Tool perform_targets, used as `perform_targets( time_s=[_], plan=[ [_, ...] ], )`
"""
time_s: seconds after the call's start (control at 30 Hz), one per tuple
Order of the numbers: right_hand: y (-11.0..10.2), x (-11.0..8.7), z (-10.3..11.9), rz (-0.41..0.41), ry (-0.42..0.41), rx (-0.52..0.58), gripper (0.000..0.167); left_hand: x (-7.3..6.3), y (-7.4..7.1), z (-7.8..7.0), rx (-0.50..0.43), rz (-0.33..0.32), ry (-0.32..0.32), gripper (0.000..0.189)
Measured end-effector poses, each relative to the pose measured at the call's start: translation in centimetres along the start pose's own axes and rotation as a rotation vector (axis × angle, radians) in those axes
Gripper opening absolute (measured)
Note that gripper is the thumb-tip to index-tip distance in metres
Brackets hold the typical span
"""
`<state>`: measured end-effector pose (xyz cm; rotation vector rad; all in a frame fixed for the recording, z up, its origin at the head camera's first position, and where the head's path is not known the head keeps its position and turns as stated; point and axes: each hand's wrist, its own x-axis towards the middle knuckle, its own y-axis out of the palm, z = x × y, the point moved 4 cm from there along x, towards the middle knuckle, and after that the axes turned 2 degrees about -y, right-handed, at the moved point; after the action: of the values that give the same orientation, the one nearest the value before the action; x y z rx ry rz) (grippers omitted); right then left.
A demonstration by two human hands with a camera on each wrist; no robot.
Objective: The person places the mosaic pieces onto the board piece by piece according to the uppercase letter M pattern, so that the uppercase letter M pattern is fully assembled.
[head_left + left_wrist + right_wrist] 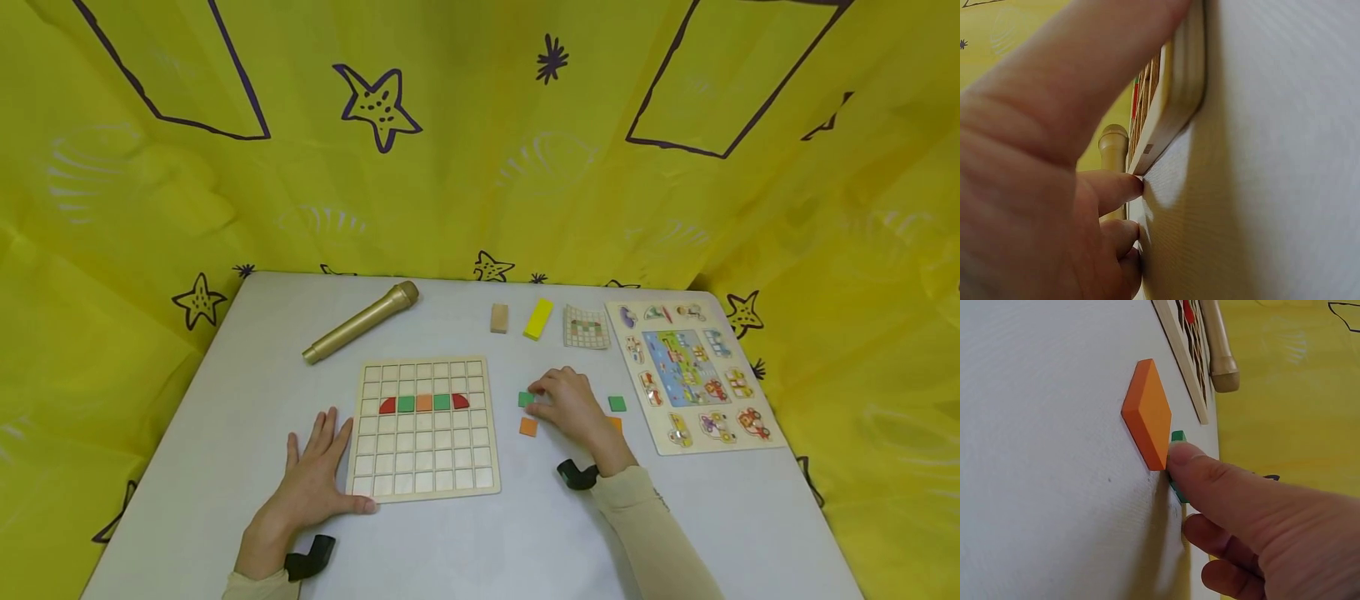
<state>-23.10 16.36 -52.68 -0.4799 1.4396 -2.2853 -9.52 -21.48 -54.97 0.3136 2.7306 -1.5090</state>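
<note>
My left hand (311, 482) rests beside the wooden grid board (424, 462), fingers straight and spread, its thumb on the board's near left corner. One row of the board holds green squares, an orange square (424, 402) and a red curved piece (387, 406) at each end. To the right of the board, my right hand (572, 406) pinches a green square tile (525, 399) low at the table, thumb and fingers at its edge. The thumb (1188, 456) partly hides that tile in the right wrist view. Just nearer lies an orange square tile (528, 427).
Another green tile (617, 404) and a partly hidden orange tile (616, 423) lie right of the right hand. A vehicle puzzle board (651, 427) is at the right. Behind are a gold microphone (362, 323), a plain block (499, 318), a yellow block (538, 319) and a pattern card (586, 327).
</note>
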Motion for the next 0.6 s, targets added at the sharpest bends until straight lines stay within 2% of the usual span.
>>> perform_targets(
  time_s=[0.33, 0.6],
  plan=[
    [0.28, 0.02, 0.13, -0.017, -0.010, -0.013, 0.025, -0.10, -0.09, -0.04, 0.003, -0.001, 0.000, 0.136],
    [-0.05, 0.43, 0.52, -0.040, 0.020, 0.061, 0.025, -0.03, -0.05, -0.03, 0.002, -0.007, 0.001, 0.136]
  ],
)
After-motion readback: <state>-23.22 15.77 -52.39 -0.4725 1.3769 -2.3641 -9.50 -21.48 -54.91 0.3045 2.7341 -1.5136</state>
